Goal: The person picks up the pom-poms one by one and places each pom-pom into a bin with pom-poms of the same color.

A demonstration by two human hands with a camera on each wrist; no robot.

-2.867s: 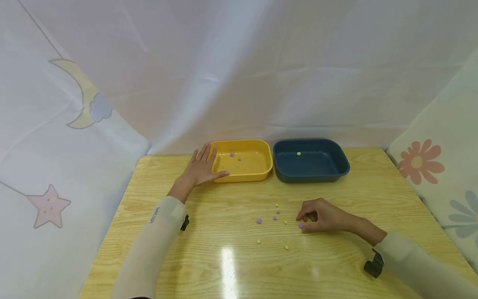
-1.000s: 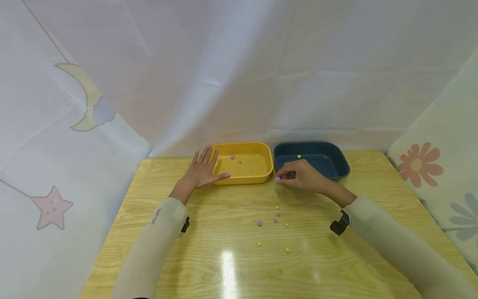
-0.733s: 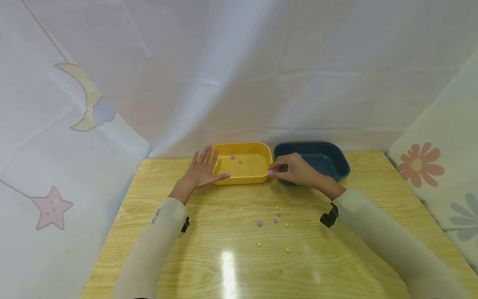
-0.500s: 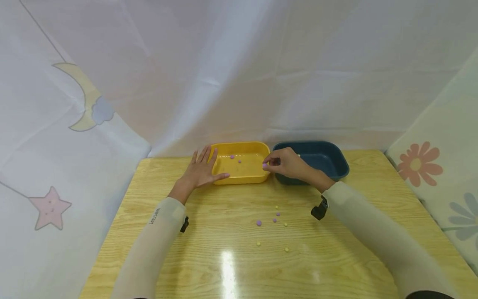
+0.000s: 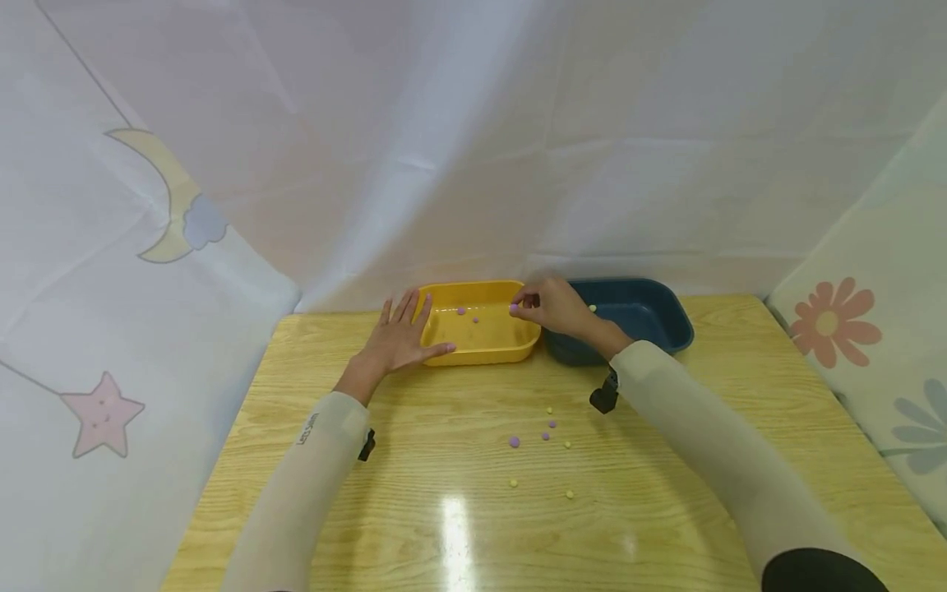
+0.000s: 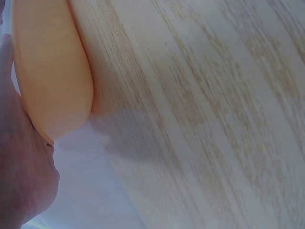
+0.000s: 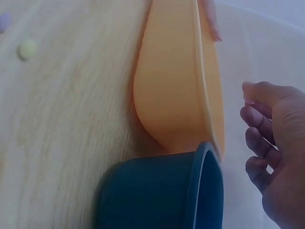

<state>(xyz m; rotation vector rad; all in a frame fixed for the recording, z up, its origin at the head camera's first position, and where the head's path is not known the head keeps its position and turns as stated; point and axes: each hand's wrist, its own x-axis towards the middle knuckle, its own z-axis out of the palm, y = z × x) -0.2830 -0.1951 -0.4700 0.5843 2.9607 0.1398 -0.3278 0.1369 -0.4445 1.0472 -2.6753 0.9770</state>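
Note:
Between thumb and forefinger, my right hand [image 5: 560, 307] pinches a small purple ball [image 5: 514, 309] over the right end of the yellow tray [image 5: 481, 357]. In the right wrist view that hand [image 7: 286, 129] is higher than the tray rims, and the ball is hidden. My left hand [image 5: 396, 339] lies with fingers spread on the yellow tray's left rim, its thumb along the front. Part of it shows beside the tray wall in the left wrist view. Inside the tray are two purple balls [image 5: 461, 312]. The dark blue tray [image 5: 620, 355] beside it holds a yellow ball [image 5: 593, 308].
Several loose balls lie on the wooden table [image 5: 414, 510] in front of the trays, among them a larger purple ball [image 5: 514, 442] and a yellow ball [image 5: 570, 495]. A printed white cloth [image 5: 473, 164] rises right behind the trays and along both sides.
The right hand picked the purple ball off the table, carried it up past the blue tray's front, then left over the yellow tray. The left hand stayed in place.

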